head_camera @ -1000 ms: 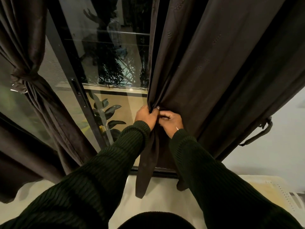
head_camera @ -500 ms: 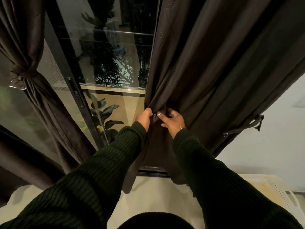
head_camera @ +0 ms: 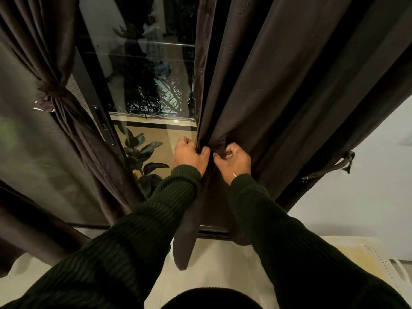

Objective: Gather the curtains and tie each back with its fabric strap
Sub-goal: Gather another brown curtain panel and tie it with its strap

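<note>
Dark glass door (head_camera: 142,70) behind — both hands' fingers (head_camera: 201,152) pinch the right curtain (head_camera: 278,97) folds.

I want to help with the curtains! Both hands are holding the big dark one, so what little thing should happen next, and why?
Probably bunch more folds toward the wall. The left hand and right hand grip only the inner edge of the wide dark brown right curtain, and its thin fabric strap hangs loose at the far side. The dark brown left curtain looks tied already.
</note>
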